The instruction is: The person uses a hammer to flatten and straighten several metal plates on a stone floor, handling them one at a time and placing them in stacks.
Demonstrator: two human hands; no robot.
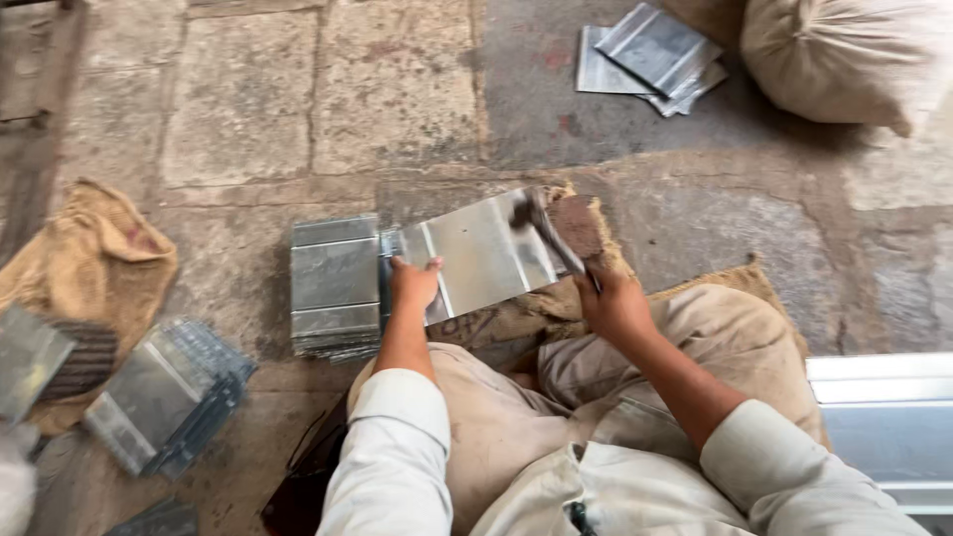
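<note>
My left hand (414, 282) grips the near left corner of a shiny metal sheet (481, 250) that lies tilted over a burlap-covered block (586, 230). My right hand (613, 304) holds a hammer (548, 230) by its handle. The hammer's head sits blurred over the sheet's upper right part. I sit cross-legged on the stone floor, with my knees just under the sheet.
A stack of folded metal sheets (336, 285) lies just left of my left hand. More sheet stacks (169, 395) rest near a burlap cloth (91, 260) at the left. Loose sheets (650, 56) and a full sack (846, 55) lie at the top right. A large metal panel (888, 417) is at the right.
</note>
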